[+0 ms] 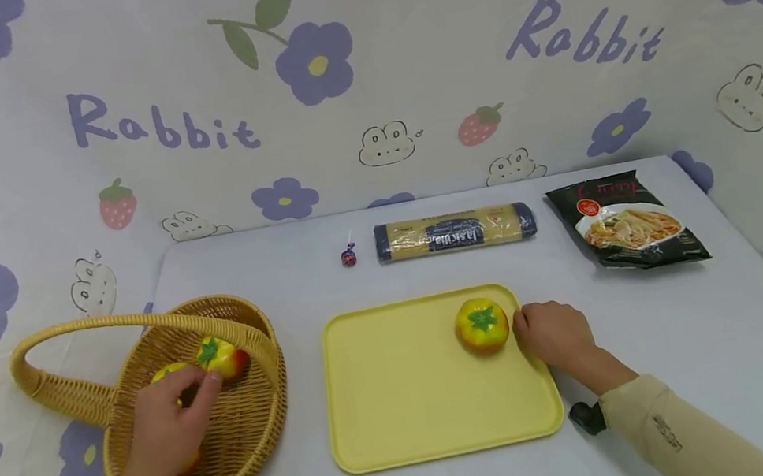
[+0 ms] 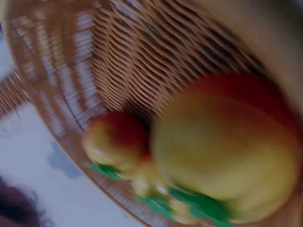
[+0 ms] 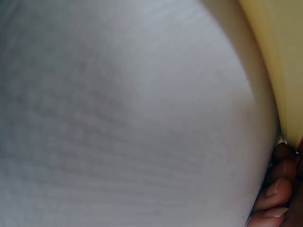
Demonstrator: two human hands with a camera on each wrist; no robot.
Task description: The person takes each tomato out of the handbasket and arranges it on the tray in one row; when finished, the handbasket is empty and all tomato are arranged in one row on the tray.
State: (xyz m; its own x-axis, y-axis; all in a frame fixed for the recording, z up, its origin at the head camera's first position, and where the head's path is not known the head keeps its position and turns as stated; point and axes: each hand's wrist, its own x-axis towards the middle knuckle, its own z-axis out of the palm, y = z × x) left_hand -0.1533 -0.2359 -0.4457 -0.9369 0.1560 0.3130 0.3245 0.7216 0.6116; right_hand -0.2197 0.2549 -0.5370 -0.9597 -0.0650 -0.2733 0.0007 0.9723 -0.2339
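Observation:
My left hand (image 1: 168, 423) is inside the wicker basket (image 1: 262, 427), thumb and forefinger curved with a gap between them. Its thumb tip overlaps a yellow-red persimmon (image 1: 224, 356). Part of a second persimmon (image 1: 169, 370) shows behind the fingers, and a third lies mostly hidden under the wrist. The left wrist view shows a large persimmon (image 2: 227, 151) close up, blurred; I cannot tell whether the fingers hold any fruit. My right hand (image 1: 556, 334), fingers curled, grips the right rim of the yellow tray (image 1: 430, 399). One persimmon (image 1: 481, 326) sits on the tray near that hand.
The basket's tall handle (image 1: 141, 319) arches over its left and far sides. Behind the tray lie a wrapped candy (image 1: 349, 256), a long tan-and-blue packet (image 1: 455, 231) and a black noodle bag (image 1: 630, 223). A rabbit-print cloth (image 1: 402, 53) backs the table.

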